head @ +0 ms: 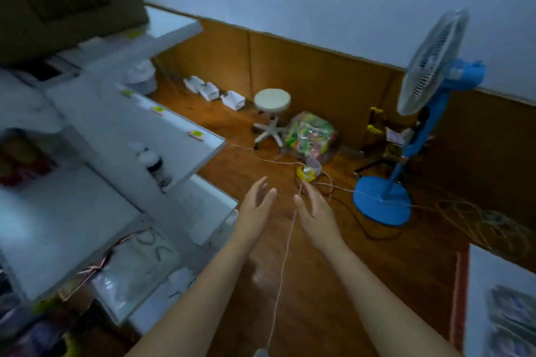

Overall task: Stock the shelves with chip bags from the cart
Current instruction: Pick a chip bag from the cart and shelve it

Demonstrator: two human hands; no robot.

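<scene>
My left hand and my right hand reach forward side by side over the wooden floor, both with fingers apart and nothing in them. White shelves stand in tiers on my left, with yellow price tags on their edges. A clear plastic sack of colourful snack bags lies on the floor ahead, past my hands. A small yellow packet lies just beyond my right fingertips. No cart is visible.
A blue standing fan stands at the right, its base close to my right hand. A white stool sits near the wall. Cords trail across the floor. A brown cardboard box tops the shelves.
</scene>
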